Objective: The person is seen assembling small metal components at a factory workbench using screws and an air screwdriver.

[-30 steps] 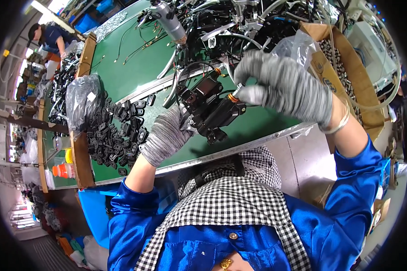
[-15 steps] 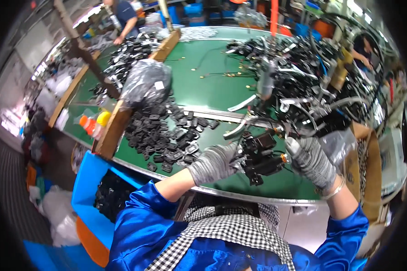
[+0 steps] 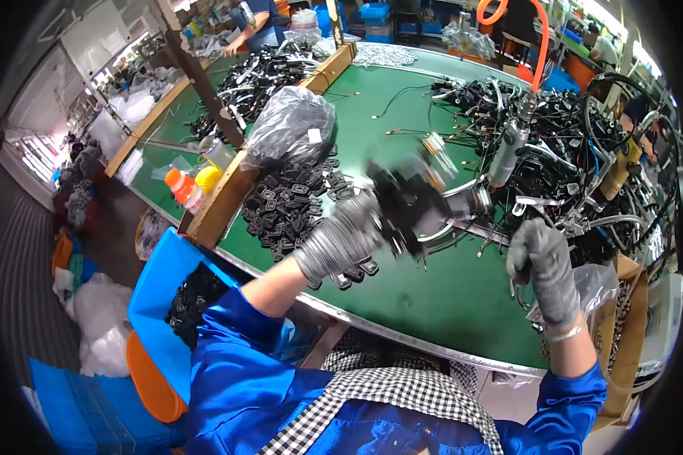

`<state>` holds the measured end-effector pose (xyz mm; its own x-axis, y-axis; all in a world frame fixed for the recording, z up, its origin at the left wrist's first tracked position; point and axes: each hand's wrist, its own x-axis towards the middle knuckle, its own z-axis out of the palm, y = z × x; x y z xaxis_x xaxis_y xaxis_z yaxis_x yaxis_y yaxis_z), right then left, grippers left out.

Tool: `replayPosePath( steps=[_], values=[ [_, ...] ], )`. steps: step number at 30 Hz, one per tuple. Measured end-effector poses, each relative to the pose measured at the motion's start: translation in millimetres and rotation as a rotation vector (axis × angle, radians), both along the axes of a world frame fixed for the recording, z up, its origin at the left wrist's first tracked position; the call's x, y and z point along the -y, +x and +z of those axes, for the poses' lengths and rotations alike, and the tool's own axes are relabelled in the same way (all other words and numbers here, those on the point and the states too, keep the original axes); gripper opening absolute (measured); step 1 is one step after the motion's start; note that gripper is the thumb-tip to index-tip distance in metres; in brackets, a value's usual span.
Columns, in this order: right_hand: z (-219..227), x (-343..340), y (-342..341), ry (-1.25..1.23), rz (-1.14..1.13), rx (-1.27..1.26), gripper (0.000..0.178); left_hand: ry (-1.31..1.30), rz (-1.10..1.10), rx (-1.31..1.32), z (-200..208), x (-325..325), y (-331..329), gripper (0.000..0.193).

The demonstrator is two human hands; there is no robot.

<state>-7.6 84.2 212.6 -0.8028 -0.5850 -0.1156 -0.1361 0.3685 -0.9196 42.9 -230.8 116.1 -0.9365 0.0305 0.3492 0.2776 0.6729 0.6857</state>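
My left hand (image 3: 340, 236), in a grey knitted glove, is closed on a black part with metal levers and wires (image 3: 406, 199), held above the green worktable (image 3: 425, 307). The held part is smeared by motion, so its exact kind does not show. A pile of small black plastic pieces (image 3: 284, 208) lies beside that hand. My right hand (image 3: 545, 265), gloved the same way, is apart from the held part, near the table's right side. Its fingers are curled down; whether something small sits in them is hidden. A silver powered screwdriver (image 3: 510, 152) hangs between the hands, farther back.
Black lever parts with cables (image 3: 561, 144) are heaped at the back right. A grey plastic bag (image 3: 292, 127) leans by a wooden divider (image 3: 218, 199). At right stands a cardboard box (image 3: 631, 322) with small metal pieces. A blue bin (image 3: 159, 315) stands left of the table.
My right hand has come off the black part and moved right. My left hand has swung the part up and away from the table's front edge. The view has shifted too.
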Motion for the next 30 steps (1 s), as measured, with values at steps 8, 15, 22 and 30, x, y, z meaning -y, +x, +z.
replayPosePath(
  steps=[8, 15, 22, 30],
  values=[
    [-141, -37, 43, 0.536, -0.016, -0.703, 0.022, 0.159, 0.640, 0.182, 84, 147, -219, 0.029],
    [-193, -38, 67, 0.278, -0.348, -0.404, 0.020, -0.097, 0.751, 0.293, -76, 246, -378, 0.058],
    [-236, -58, 81, 0.487, -0.310, -0.176, 0.022, -0.198, 0.812, 0.278, -118, 225, -441, 0.067],
    [-240, -59, 85, 0.491, -0.297, -0.275, 0.026, -0.628, 0.669, 0.070, -49, 121, -419, 0.064]
  ],
)
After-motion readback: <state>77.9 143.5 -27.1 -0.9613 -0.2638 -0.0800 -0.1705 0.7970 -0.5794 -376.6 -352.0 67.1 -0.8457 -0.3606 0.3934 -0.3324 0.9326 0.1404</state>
